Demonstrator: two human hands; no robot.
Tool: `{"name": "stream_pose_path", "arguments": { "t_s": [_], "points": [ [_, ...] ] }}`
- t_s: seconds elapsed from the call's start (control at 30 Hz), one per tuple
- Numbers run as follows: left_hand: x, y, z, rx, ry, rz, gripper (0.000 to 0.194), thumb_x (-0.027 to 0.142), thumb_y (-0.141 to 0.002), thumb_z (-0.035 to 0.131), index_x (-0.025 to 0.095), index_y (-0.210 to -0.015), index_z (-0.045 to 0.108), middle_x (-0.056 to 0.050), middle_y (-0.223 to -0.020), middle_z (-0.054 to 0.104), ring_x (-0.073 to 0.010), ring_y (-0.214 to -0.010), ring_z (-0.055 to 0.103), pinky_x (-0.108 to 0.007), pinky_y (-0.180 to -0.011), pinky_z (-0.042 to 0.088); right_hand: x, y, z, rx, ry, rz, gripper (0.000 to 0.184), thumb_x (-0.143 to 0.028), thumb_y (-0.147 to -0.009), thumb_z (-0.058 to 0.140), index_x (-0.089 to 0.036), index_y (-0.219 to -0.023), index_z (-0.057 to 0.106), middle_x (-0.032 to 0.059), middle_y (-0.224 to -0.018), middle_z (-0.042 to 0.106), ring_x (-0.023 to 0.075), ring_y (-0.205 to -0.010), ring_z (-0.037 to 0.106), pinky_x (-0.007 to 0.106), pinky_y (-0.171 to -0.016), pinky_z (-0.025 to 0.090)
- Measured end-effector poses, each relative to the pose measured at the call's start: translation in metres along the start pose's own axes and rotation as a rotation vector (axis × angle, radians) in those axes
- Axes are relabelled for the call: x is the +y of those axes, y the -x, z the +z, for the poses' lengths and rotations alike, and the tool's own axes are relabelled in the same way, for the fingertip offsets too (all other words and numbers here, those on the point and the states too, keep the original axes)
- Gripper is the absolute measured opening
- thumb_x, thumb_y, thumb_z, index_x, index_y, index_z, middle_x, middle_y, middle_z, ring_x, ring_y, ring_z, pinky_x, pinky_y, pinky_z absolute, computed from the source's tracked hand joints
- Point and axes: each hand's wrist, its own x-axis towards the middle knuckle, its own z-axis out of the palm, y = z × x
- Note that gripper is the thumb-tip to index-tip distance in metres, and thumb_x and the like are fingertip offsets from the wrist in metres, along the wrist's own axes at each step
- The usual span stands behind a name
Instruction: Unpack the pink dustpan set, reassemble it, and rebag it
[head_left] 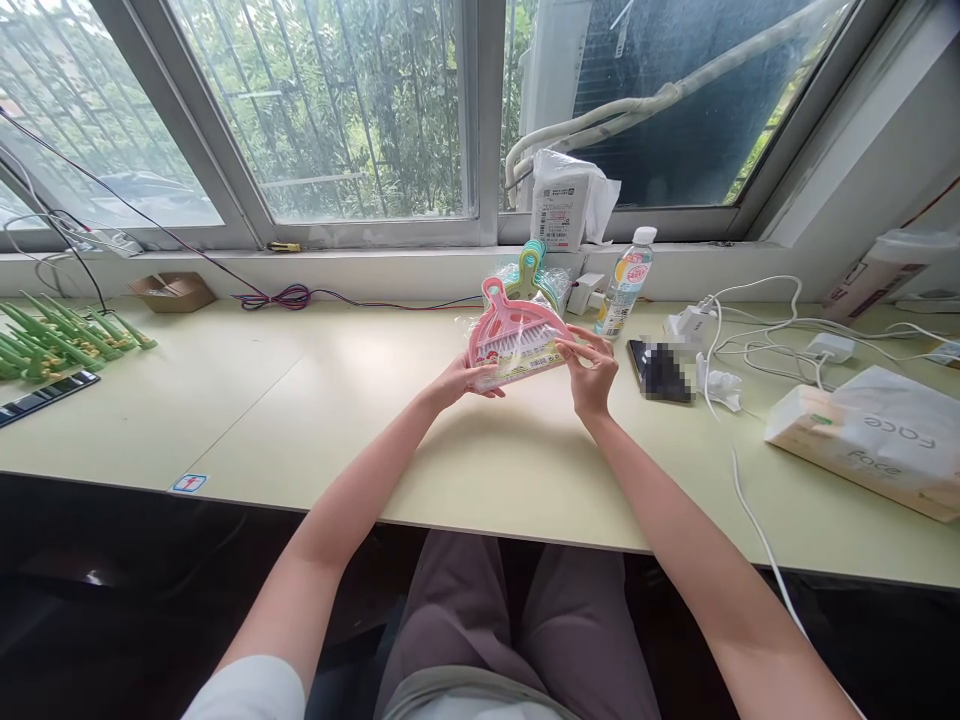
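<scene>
A pink dustpan and brush set (517, 338) in a clear plastic wrapper is held up above the table, its looped handle pointing up and its white bristles facing me. My left hand (466, 382) grips the lower left corner, fingers curled beneath it. At the right end, my right hand (591, 368) pinches the wrapper between thumb and fingers. Just behind stand more wrapped sets with green and teal handles (529, 265), partly hidden by the pink one.
Right of my hands are a drink bottle (627, 285), a dark phone (660, 372), white cables (750, 340) and a tissue pack (870, 440). A white box (561, 212) stands by the window. Leftward lie a small cardboard box (172, 292) and green spiky plastic pieces (64, 340).
</scene>
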Motion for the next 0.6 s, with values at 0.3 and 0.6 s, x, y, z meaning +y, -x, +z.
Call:
{"name": "stream_pose_path", "arguments": {
  "t_s": [0.3, 0.6],
  "points": [
    [0.007, 0.005, 0.004, -0.048, -0.112, 0.031, 0.066, 0.035, -0.064, 0.075, 0.014, -0.122, 0.053, -0.014, -0.097, 0.067, -0.0232, -0.072, 0.069, -0.03, -0.061, 0.053, 0.005, -0.001, -0.002, -0.023, 0.109, -0.041, 0.016, -0.04, -0.082, 0.062, -0.03, -0.085, 0.074, 0.0012, -0.111, 0.066, 0.0236, -0.11, 0.052, 0.044, -0.096, 0.041],
    [0.0, 0.004, -0.004, -0.069, -0.145, 0.091, 0.069, 0.034, -0.067, 0.073, 0.017, -0.126, 0.044, -0.016, -0.107, 0.064, -0.0229, -0.07, 0.069, -0.028, -0.056, 0.051, 0.011, 0.0, 0.003, -0.091, -0.126, 0.103, 0.033, -0.04, -0.077, 0.066, -0.027, -0.107, 0.066, 0.0066, -0.124, 0.057, 0.0213, -0.108, 0.057, 0.037, -0.086, 0.05]
  ]
}}
